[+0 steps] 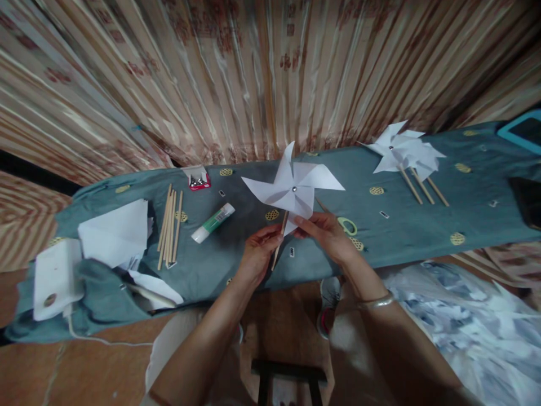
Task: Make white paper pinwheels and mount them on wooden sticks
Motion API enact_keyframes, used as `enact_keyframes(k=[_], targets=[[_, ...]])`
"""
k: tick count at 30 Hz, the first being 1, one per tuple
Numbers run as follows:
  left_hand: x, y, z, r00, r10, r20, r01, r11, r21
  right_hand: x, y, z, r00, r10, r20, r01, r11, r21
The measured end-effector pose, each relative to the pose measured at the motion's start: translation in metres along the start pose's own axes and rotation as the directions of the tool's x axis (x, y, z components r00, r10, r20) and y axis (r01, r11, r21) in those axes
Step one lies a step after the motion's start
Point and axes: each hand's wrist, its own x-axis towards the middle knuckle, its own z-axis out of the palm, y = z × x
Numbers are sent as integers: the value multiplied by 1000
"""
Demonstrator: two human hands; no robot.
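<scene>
- Left hand (262,249): fingers closed around a wooden stick (274,257), below the paper.
- Right hand (324,230): thumb and fingers pinch the lowest blade of a white paper pinwheel (293,198).
- Pinwheel: held above the cloth-covered table (249,270), between the hands, a shiny pin head (295,189) at its centre.
- Step in hand, as judged: joining or adjusting blades and stick. Whether the pin enters the stick cannot be told; the paper covers that spot.
- Next move appears to call for a steady stick and a light touch, as the blades may crease.
- Beyond, left: glue stick (213,223), loose sticks (171,231), red box of pins (199,181).
- Farther, right: assembled pinwheels (391,149), lying together.
</scene>
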Motion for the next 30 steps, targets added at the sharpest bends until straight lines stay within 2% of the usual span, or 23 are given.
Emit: enact_keyframes(k=[3, 6, 12, 14, 17, 19, 20, 22, 24, 25, 26, 30], targets=[[1, -1, -2, 1000, 1, 20, -1, 1000, -4, -1, -1, 0, 1000, 20, -15, -20, 1000, 3], [1, -2, -3, 999, 12, 50, -11, 1000, -13, -4, -1, 3, 999, 44, 20, -44, 999, -3], [0, -1, -2, 997, 15, 73, -15, 1000, 1, -12, -10, 3, 965, 42, 261, -35, 999, -32], [0, 0, -2, 999, 15, 41, -16, 1000, 10, -14, -16, -6, 966, 17, 257, -19, 1000, 5], [0, 0, -2, 1000, 14, 17, -15, 1000, 17, -15, -23, -26, 997, -62, 46, 56, 992, 112], [0, 1, -2, 1000, 0, 21, 0, 1000, 21, -12, -25, -39, 978, -150, -147, 175, 968, 177], [0, 1, -2, 1000, -11, 24, 10, 1000, 21, -10, -24, -43, 949, -191, -253, 242, 952, 188], [-1, 2, 0, 999, -29, 28, 28, 999, 14, -5, -21, -50, 856, -254, -450, 344, 930, 130], [-2, 3, 1, 999, -37, 33, 37, 999, 15, 1, -16, -54, 757, -307, -577, 369, 929, -10], [-2, 4, 2, 999, -39, 35, 38, 999, 19, 4, -14, -55, 727, -331, -601, 357, 931, -80], [-2, 4, 3, 999, -39, 36, 38, 999, 24, 6, -11, -56, 717, -348, -603, 337, 931, -137], [-1, 4, 4, 999, -35, 36, 34, 999, 33, 12, -6, -55, 771, -335, -541, 271, 942, -197]])
